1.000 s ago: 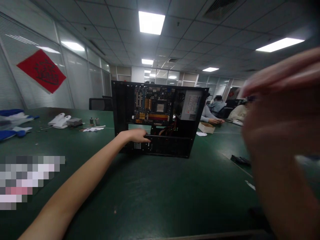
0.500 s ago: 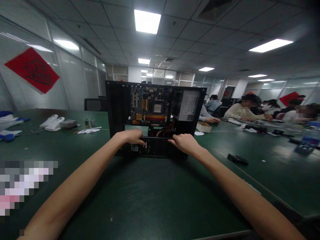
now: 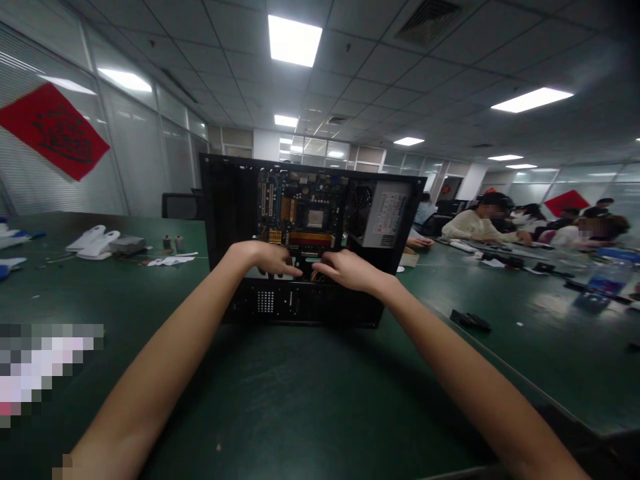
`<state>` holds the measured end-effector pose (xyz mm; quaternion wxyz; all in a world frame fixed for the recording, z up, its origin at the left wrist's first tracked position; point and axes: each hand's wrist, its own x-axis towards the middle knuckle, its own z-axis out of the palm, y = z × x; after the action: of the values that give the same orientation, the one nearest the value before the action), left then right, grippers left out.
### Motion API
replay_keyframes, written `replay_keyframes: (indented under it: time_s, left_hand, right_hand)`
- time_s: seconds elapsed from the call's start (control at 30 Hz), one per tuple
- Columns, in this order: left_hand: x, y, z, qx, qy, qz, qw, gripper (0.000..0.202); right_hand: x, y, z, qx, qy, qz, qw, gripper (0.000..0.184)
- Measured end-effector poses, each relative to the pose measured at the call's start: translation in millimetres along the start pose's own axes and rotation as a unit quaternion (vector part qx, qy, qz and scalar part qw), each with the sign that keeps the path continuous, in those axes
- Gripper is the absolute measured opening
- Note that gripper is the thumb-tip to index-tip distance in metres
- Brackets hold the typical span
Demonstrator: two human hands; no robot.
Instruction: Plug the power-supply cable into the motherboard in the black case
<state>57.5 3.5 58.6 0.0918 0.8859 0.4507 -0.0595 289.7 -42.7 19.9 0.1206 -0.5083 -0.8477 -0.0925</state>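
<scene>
Hands (image 3: 267, 259) (image 3: 345, 270) closer together, higher in case (image 3: 227, 200)

Dim, greenish wide-angle view, bright glaring ceiling panels (image 3: 293, 40), dark bowed corners, soft detail.

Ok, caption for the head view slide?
Left hand and right hand reach into the open black metal computer case on the green table.
</scene>
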Motion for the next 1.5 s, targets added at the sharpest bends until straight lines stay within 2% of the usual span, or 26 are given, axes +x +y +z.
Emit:
replay_keyframes:
  time_s: [0.07,0.2,0.3,0.4,0.47,0.6,0.7,0.83,1.03,1.17,1.33,1.5]
  left_hand:
    - [10,-7,-3.2,-0.002,0.031,0.002,1.0,0.06]
    - [20,-18,1.5,0.003,0.075,0.016,0.997,0.057]
    - [23,-20,7.9,-0.003,0.062,0.023,0.998,0.058]
    - [25,-15,9.6,-0.002,0.047,0.044,0.998,0.054]
    - [24,-10,7.5,-0.029,0.034,0.083,0.996,0.044]
    - [17,2,0.2,-0.115,0.041,0.165,0.979,0.03]
    - [8,8,-4.2,-0.15,0.07,0.156,0.974,0.029]
    - [0,9,-8.0,-0.2,0.094,0.141,0.965,0.031]
    - [-4,1,-9.9,-0.308,0.132,0.129,0.933,0.034]
    - [-2,-3,-8.5,-0.361,0.16,0.128,0.91,0.037]
    - [-4,-1,-9.0,-0.441,0.148,0.116,0.877,0.036]
    - [-16,8,-14.1,-0.509,0.137,0.129,0.84,0.032]
  right_hand:
    - [22,-6,4,0.061,-0.017,-0.006,0.998,0.045]
    - [58,-10,24,0.137,-0.112,-0.045,0.983,0.038]
    - [70,-6,34,0.203,-0.101,-0.064,0.972,0.028]
    - [66,4,28,0.305,-0.058,-0.022,0.95,0.032]
    - [59,10,17,0.369,-0.042,-0.007,0.928,0.035]
    - [44,18,-5,0.401,-0.001,-0.04,0.915,0.031]
    - [40,17,-14,0.406,0.034,-0.051,0.912,0.027]
    - [41,13,-19,0.426,0.067,-0.026,0.902,0.028]
    - [36,12,-26,0.459,0.073,-0.012,0.885,0.03]
    - [28,8,-34,0.461,0.064,-0.029,0.884,0.03]
    - [23,1,-42,0.427,0.076,-0.081,0.897,0.03]
    - [20,0,-46,0.428,0.087,-0.105,0.893,0.03]
